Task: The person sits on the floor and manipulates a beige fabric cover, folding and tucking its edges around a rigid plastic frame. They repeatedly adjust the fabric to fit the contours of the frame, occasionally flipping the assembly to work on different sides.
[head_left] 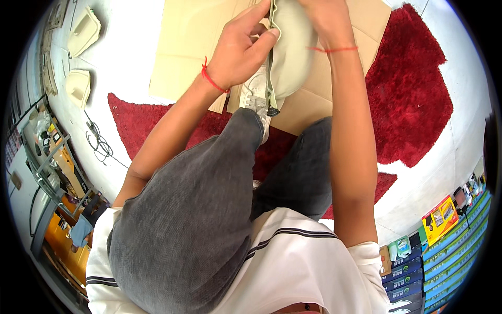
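Cream plastic trays [83, 32] sit far left on the pale floor, a loose cable [99, 146] near them. Red rug [144, 125] comes next, then cardboard [178, 57] lying partly over it. Left hand [243, 47] pinches a wavy fabric edge [269, 78] between thumb and fingers, near the top of the view. White shoe [255, 94] is just beside or under that edge; can't tell if they touch. The cushion [294, 57] bulges right of the edge, on the cardboard, ahead of the knees and between the hands; its far end runs out of view.

Handling, judged by looks: light, soft, floppy at the rim, fuller in the body. Pale green skin looks smooth, so maybe a bit slippery under flat fingers; not fragile, though the thin edge could pucker or stretch if pulled hard. Best hold: pinch the edge close to where it needs control, with a flat palm steadying the rounded side. Filling can't be seen.

Right hand [325, 21] is at the cushion's far right, fingers cut off by the frame, so can't tell whether it grips. Yellow box [440, 220] stands far right, well apart.
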`<state>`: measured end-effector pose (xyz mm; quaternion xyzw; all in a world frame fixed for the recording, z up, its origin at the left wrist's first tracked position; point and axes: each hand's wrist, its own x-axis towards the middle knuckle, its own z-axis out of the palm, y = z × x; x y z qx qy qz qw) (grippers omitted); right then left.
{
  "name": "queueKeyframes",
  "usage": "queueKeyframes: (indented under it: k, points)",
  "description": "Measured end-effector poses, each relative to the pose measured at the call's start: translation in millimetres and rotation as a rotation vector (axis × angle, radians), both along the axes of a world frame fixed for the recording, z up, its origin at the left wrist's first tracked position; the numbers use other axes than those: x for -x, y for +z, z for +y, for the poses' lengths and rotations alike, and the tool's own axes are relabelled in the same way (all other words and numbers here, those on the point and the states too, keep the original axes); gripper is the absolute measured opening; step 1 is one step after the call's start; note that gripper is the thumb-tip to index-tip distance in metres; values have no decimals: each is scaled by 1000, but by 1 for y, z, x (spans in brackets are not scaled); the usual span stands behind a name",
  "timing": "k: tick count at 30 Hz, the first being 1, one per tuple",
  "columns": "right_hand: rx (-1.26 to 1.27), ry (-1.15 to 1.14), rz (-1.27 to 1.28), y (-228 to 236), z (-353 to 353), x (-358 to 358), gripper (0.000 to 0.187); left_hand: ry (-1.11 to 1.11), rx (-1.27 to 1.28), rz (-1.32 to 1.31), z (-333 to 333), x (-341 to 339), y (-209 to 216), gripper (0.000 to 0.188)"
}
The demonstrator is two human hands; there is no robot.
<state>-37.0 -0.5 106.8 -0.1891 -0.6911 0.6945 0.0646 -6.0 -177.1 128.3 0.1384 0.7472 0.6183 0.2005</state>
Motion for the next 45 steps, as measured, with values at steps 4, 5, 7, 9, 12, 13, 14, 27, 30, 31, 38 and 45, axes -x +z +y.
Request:
queueKeyframes:
  k: [4, 5, 7, 9, 12, 13, 14, 27, 30, 31, 38, 45]
  points:
    - [-147, 135, 8, -3, 1, -29, 81, -53, -57, -23, -4, 5, -6, 64]
    - [-153, 143, 23, -6, -2, -35, 83, -56, -71, -28, -7, 5, -9, 64]
    - [-164, 160, 54, -10, -7, -49, 88, -61, -98, -39, -15, 6, -19, 65]
    - [-73, 174, 42, -8, -6, -60, 96, -97, -3, -14, -14, 4, -10, 66]
    - [219, 167, 65, -19, 0, -71, 97, -109, -29, -101, -9, 4, -4, 69]
    - [347, 146, 46, -21, 7, -68, 98, -106, -66, -151, -9, 3, -5, 70]
    - [478, 124, 29, -22, 11, -67, 99, -112, -73, -158, -11, 3, -7, 72]
    - [326, 140, 24, -17, -14, -93, 107, -155, 69, -34, -31, -15, -7, 84]
    - [293, 116, -14, -2, -23, -85, 104, -94, 52, -112, -26, -11, -3, 83]
    - [268, 121, 17, -6, -25, -88, 104, -77, 48, -142, -24, -10, -1, 82]
    - [309, 128, -57, 11, -28, -78, 106, -117, 3, -89, -39, -15, -14, 82]
    - [173, 75, -40, -16, -28, -79, 104, -116, 10, -50, -32, -19, -6, 81]
